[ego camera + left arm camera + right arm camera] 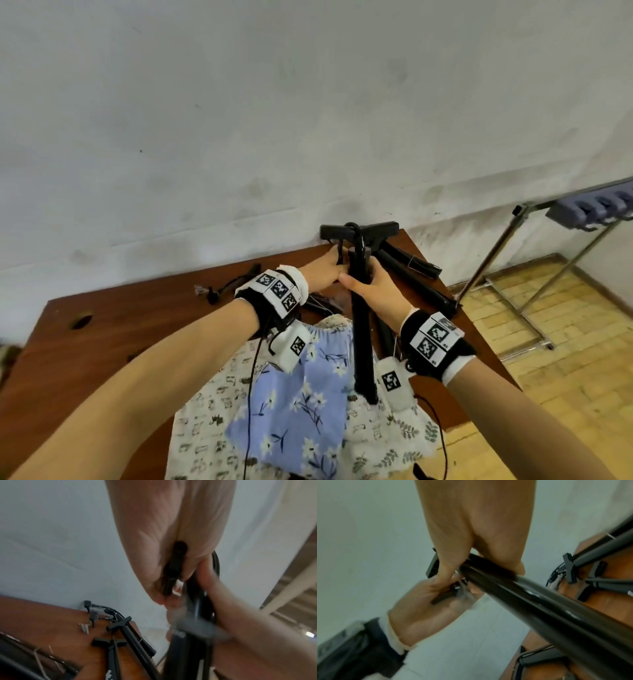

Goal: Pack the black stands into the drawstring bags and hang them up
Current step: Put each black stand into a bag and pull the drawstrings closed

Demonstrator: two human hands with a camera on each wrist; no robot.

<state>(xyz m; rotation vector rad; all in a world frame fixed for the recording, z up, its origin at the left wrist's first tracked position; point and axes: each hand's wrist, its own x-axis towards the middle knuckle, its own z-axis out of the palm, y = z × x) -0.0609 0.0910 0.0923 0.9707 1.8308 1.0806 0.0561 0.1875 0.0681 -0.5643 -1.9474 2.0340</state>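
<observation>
The right hand (373, 286) is wrapped round the upper shaft of the black stand (362, 329), and the left hand (322, 274), touching it, pinches a small black part by the stand's head. Below the grip the stand's long axis runs near upright, its foot resting on the blue floral drawstring bag (291, 404) spread on the tabletop (102, 329). Likely next: feeding the foot into the bag's mouth.

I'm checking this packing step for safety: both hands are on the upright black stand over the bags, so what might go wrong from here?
1. The black stand is upright, its foot on the blue floral bag; it may skid if the right hand slackens.
2. The left hand pinches a small black part beside the pole; fingers might get nipped.
3. Spare stands lie near the table edge and might be knocked off.
</observation>
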